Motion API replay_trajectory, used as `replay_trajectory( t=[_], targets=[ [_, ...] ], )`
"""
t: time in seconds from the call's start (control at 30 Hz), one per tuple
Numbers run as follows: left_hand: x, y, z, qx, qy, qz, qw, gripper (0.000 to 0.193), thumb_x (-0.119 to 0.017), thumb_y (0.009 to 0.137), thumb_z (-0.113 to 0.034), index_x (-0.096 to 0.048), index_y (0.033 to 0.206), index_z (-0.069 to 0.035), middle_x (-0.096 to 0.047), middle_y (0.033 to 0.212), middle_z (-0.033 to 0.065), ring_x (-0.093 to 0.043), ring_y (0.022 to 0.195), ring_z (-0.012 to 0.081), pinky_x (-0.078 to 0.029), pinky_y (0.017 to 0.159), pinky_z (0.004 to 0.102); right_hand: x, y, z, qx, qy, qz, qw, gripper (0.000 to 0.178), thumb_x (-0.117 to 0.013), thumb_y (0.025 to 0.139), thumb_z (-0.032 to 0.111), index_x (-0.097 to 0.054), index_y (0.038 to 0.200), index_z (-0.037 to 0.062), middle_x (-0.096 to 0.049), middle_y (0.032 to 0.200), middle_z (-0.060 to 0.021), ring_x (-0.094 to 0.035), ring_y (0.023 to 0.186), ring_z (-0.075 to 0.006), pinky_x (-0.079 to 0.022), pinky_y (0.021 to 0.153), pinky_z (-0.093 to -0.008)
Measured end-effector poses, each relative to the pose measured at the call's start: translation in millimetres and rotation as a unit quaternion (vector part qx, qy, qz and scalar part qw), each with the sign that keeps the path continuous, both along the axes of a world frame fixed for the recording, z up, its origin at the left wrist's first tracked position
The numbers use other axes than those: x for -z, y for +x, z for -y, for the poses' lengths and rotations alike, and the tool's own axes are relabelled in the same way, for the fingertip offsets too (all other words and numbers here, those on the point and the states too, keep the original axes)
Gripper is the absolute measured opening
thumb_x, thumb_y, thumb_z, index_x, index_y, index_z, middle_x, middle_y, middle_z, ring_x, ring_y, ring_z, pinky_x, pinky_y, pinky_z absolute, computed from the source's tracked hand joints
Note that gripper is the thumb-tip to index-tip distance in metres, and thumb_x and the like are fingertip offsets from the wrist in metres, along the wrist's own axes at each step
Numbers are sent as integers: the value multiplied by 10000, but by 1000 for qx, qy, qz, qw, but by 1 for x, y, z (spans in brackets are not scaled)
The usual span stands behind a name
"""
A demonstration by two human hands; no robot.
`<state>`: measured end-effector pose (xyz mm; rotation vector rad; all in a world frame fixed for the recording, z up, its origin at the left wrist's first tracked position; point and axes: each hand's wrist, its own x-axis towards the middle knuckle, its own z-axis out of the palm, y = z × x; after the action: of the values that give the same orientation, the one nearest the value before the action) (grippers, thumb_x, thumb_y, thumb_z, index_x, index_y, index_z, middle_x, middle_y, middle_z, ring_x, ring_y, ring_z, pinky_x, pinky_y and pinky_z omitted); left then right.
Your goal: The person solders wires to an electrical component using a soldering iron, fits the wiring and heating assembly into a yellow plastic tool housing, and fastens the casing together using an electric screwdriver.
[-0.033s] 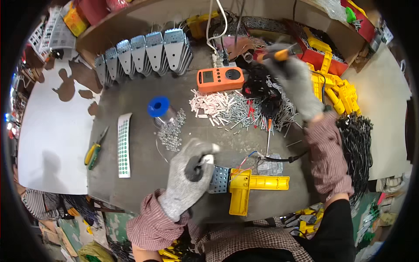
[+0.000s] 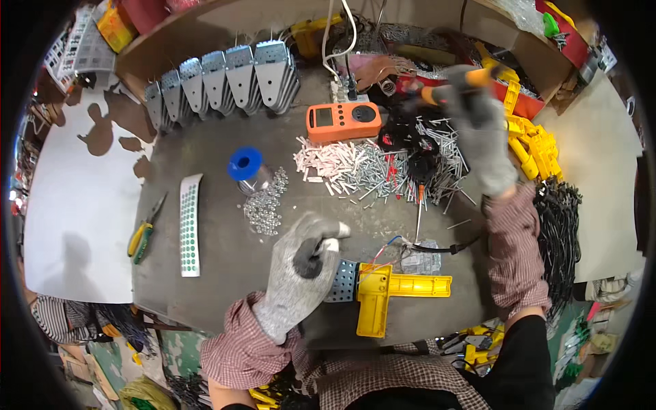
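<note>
My left hand (image 2: pixel 294 266), in a grey glove, is closed with thumb and index fingertips close together; whatever they hold is hidden or too small to name. Just right of it lies a yellow plastic handle shell (image 2: pixel 372 301) with a perforated metal plate (image 2: pixel 345 280) at its left side. Thin wires and a black cable (image 2: pixel 437 249) run beside the shell. My right hand (image 2: pixel 478 130), gloved and smeared by motion, is raised at the far right over the parts bins. It is closed around an orange-handled tool (image 2: pixel 478 76), whose kind is blurred.
Behind the shell lie piled screws (image 2: pixel 383 174), pale sleeves (image 2: pixel 321 160) and an orange meter (image 2: pixel 344 123). Clear beads (image 2: pixel 265 212) and a blue-ended spool (image 2: pixel 246 164) are mid-left, with a sticker strip (image 2: pixel 190 225) and pliers (image 2: pixel 145 236) beyond. Metal blades (image 2: pixel 273 75) stand at the back.
My right hand has shifted slightly right with the orange-handled tool. My left hand has moved slightly, its fingers still closed. The shell lies in place.
</note>
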<state>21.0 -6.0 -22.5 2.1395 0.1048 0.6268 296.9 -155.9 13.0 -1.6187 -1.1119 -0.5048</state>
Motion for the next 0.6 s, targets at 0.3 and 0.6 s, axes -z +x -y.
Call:
replay_trajectory(
  t=[0.3,0.6],
  targets=[
    [22,19,31,-18,-148,-55,987,192,-606,884,19,-648,1068,-13,-674,984,93,-645,873,111,-520,734,261,22,-26,28,-80,-95,-452,883,297,-441,991,338,-592,996,81,-422,705,34,-350,557,-39,-294,525,-197],
    [25,21,24,-10,-85,-33,996,289,-630,820,29,-644,1095,-59,-658,960,138,-665,827,276,-524,735,353,45,-19,17,-96,-93,-409,903,312,-428,1007,382,-546,962,97,-433,624,71,-321,425,-5,-241,402,-173]
  ],
)
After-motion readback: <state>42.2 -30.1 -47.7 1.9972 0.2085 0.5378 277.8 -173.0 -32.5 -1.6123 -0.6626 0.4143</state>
